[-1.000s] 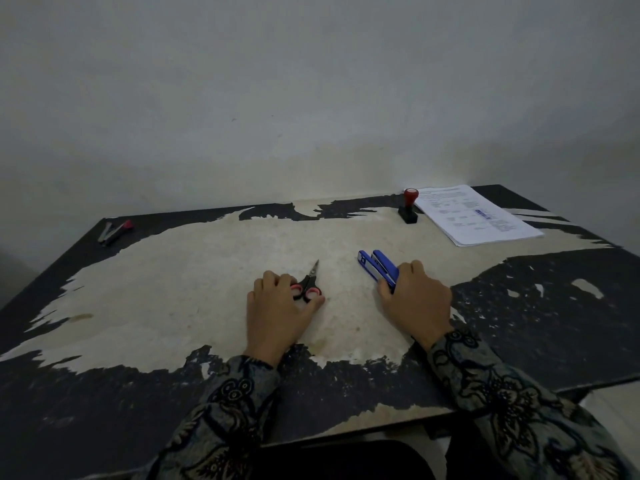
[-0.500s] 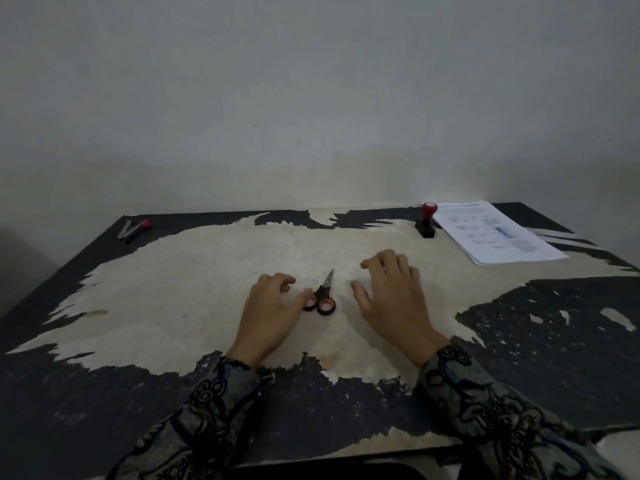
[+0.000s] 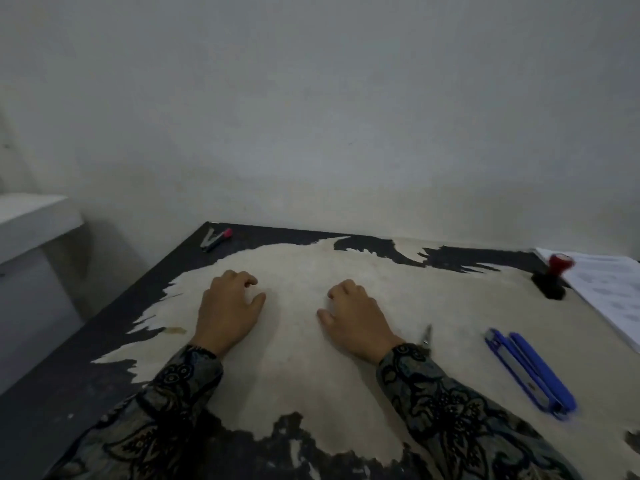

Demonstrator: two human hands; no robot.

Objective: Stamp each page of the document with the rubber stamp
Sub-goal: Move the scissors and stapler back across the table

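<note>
At the tabletop's far right corner the rubber stamp (image 3: 553,278) is stood upright, touching the document (image 3: 613,289); the right hand (image 3: 356,315), nearer than the left hand (image 3: 228,306), is rested loosely curled, holding nothing, as is the left.

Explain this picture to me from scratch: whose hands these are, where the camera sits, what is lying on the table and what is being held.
There is no machine here. A person wears one wide-angle camera on the head, looking forward and down, so you see their own arms in patterned sleeves.

The left hand and the right hand both rest on the worn table, fingers loosely curled, holding nothing.

On the table, to the right, lie a blue stapler and, at the far right edge, a stack of printed pages. Beside the pages stands the rubber stamp, with a red knob and a black base. A metal tip of the scissors pokes out from behind the right wrist. At the far left corner lies a small tool with a pink end; the picture does not show what it is.

No page is being stamped yet.
</note>
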